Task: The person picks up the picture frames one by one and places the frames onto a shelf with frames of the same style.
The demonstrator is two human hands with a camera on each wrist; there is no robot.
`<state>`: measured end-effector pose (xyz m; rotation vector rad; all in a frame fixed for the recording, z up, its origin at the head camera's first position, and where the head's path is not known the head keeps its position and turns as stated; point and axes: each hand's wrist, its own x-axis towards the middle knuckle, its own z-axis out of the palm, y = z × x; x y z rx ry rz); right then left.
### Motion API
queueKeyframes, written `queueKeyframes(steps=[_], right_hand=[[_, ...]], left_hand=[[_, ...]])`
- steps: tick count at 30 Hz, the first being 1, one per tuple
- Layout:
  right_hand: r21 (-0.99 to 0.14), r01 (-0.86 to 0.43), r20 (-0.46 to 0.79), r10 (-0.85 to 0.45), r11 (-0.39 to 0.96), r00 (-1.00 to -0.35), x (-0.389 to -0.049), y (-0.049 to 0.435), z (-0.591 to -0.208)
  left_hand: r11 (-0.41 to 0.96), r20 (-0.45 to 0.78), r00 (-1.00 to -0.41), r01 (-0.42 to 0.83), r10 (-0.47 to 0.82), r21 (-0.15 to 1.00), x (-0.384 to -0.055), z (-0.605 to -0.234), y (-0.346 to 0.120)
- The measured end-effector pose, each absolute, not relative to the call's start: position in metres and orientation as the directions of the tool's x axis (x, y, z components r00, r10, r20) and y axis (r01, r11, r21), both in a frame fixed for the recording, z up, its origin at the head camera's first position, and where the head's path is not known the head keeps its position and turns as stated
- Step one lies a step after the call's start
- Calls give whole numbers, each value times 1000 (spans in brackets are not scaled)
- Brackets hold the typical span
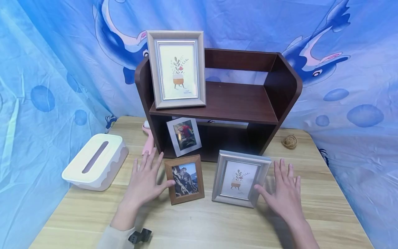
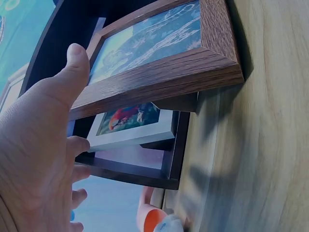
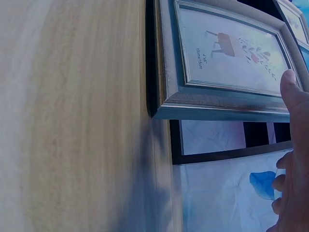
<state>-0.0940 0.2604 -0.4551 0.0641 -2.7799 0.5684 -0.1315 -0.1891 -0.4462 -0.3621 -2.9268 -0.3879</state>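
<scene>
- Standing on the table [image 1: 199, 228], in front of the shelf: one brown wooden frame [image 1: 186, 180], tilted back, with a picture of a spotted cat on a branch.
- One silver frame [image 1: 239, 176], also on the table and tilted back, to the right of the brown one and apart from it; its print shows a potted plant.
- My left hand [image 1: 146, 180]: fingers spread, thumb reaching over the left edge of the brown frame; whether it touches, I cannot tell.
- My right hand [image 1: 286, 193]: fingers extended, well apart from the left, thumb at the right edge of the silver frame; contact again I cannot tell.
- One dark brown shelf [image 1: 239, 102], two levels, behind both frames.
- One white frame [image 1: 185, 136] with a red parrot, lower level, left side, leaning.
- One large pale frame [image 1: 177, 71] with a plant print, upper level, left end.
- One pink-handled roller [image 1: 148, 141], beside the shelf, left.
- One white tissue box [image 1: 94, 159], slotted lid, far left.
- One ball of twine [image 1: 290, 141], right of the shelf.
- Blue curtain [image 1: 230, 20] with dolphins, behind everything.
</scene>
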Motion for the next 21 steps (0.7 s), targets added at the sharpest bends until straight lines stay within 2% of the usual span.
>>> queueKeyframes(steps=[5, 9, 12, 21], right_hand=[[-460, -182, 369, 1, 869, -930, -94, 262, -452], [-575, -248, 435, 34, 780, -900, -95, 264, -452], [-640, -273, 457, 70, 718, -887, -97, 266, -454], [-707, -376, 509, 62, 599, -858, -102, 270, -465]], left_hand=[[909, 301, -929, 304, 217, 283, -135, -445, -191], [852, 484, -856, 382, 180, 359, -140, -444, -193], [799, 577, -807, 427, 126, 424, -147, -446, -194], [622, 592, -799, 410, -107, 667, -170, -444, -194]])
